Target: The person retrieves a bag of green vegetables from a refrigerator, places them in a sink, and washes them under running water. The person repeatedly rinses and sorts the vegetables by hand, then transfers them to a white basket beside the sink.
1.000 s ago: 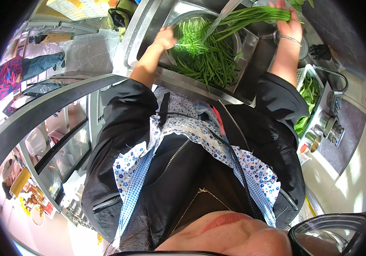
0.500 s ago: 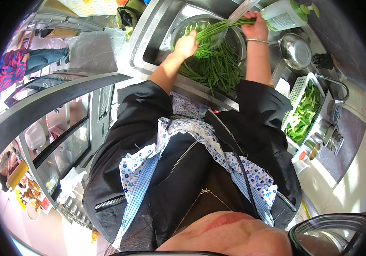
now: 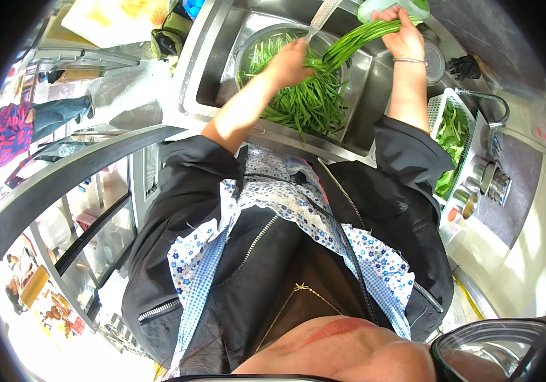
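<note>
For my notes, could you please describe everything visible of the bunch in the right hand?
The bunch consists of long, slender, bright green leaves gathered closely together. The right hand holds its right end; from there it curves leftward over the sink, toward the loose greens. Whether its lower end touches them or the left hand cannot be told.

Light grey flooring [image 3: 136, 95] is stretching across the upper left, while a long grey rim [image 3: 47, 180] is curving above a glass-fronted cabinet [image 3: 95, 233] lower down. A dark grey, faintly veined slab [image 3: 508, 54] is bordering the upper right, sunlight is streaking a pale area [image 3: 527, 261] below it, and strong glare is washing out the lower left
</note>
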Demonstrator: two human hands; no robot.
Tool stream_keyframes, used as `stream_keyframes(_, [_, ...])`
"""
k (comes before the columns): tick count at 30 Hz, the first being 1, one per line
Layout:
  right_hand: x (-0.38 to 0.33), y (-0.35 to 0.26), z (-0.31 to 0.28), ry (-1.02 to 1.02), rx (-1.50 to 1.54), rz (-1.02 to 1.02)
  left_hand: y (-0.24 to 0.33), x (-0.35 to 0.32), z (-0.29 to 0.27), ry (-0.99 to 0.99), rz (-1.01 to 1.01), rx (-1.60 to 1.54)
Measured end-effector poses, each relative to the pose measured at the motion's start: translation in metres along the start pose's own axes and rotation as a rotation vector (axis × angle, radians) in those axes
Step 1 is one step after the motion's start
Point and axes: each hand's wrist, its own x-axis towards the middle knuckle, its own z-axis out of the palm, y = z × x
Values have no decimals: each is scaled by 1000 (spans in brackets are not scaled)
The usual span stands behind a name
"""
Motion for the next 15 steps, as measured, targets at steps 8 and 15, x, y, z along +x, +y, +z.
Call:
stream_keyframes(8, [-43,-7,12,19,102,-21,78,59,19,267,58,-263])
stream_keyframes(15, [-92,19,-1,-71,-518,-36,110,84,42,297,102,-264])
